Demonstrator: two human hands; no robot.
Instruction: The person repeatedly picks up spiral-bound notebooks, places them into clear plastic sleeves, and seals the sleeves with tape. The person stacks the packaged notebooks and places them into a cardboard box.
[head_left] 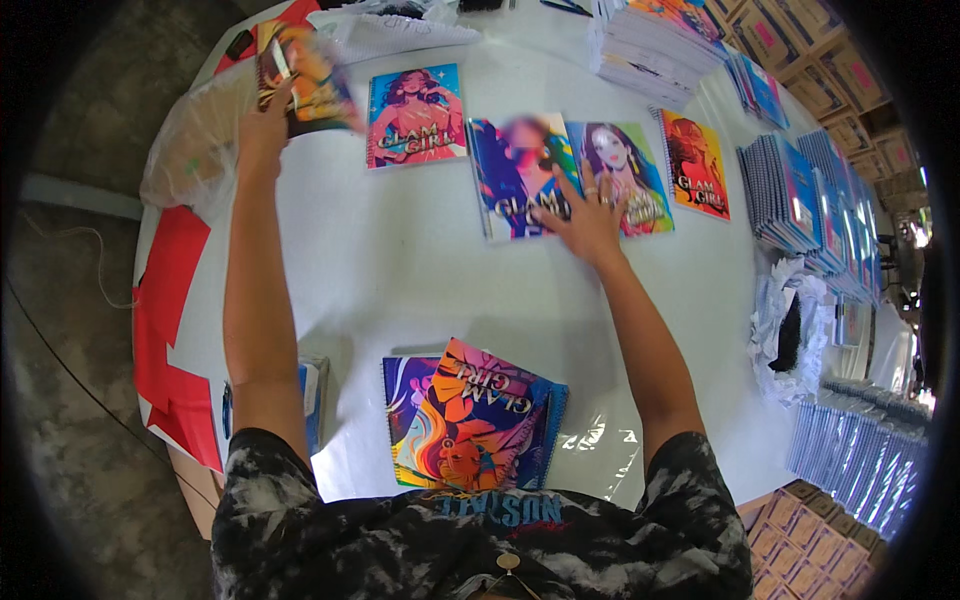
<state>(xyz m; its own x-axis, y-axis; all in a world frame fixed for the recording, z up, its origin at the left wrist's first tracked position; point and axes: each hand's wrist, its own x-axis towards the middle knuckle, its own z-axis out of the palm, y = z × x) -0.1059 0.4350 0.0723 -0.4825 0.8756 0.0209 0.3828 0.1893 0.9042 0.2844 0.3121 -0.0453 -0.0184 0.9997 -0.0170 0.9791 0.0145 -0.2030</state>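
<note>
At the far left, my left hand [264,130] grips a spiral notebook [310,85] with an orange and yellow cover, blurred by motion. My right hand [590,222] lies with fingers spread across two notebooks: a dark blue, multicoloured one [510,165] and a green one [640,160] partly under its edge. Left of these rests a pink and blue spiral notebook [415,115]; to their right is an orange and red one [697,165]. Close to my body, several notebooks [470,420] overlap in a pile, the top one turned askew.
Stacks of blue spiral notebooks [785,195] stand along the right of the white table [430,270]. A tall stack [655,45] sits at the back. Clear plastic [200,150] and red sheets [175,270] lie at the left edge. Cartons [820,540] are beyond the right side.
</note>
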